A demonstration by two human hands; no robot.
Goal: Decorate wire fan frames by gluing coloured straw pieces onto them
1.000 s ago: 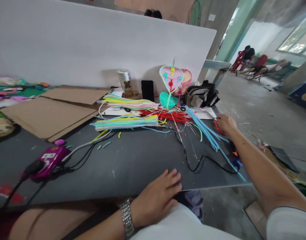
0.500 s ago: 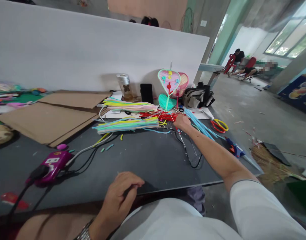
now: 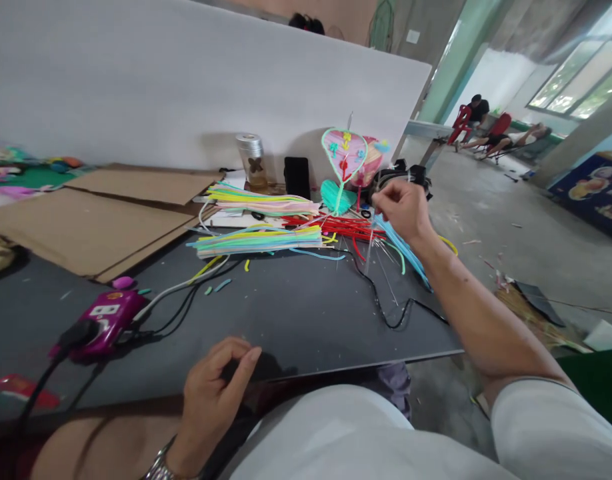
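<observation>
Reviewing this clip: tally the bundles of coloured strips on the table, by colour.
Mixed pastel bundles: 2
Red bundle: 1
Light blue bundle: 1
Total: 4

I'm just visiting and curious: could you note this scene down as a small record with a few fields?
Right hand: raised, fingers pinched, above blue strips; cannot tell if it holds anything.
Left hand: empty, fingers curled, by the front edge of the table.
Near the right hand: red strips, heart-shaped fan.
Rest: cardboard, jar, phone, purple device, two people sitting far off.
</observation>
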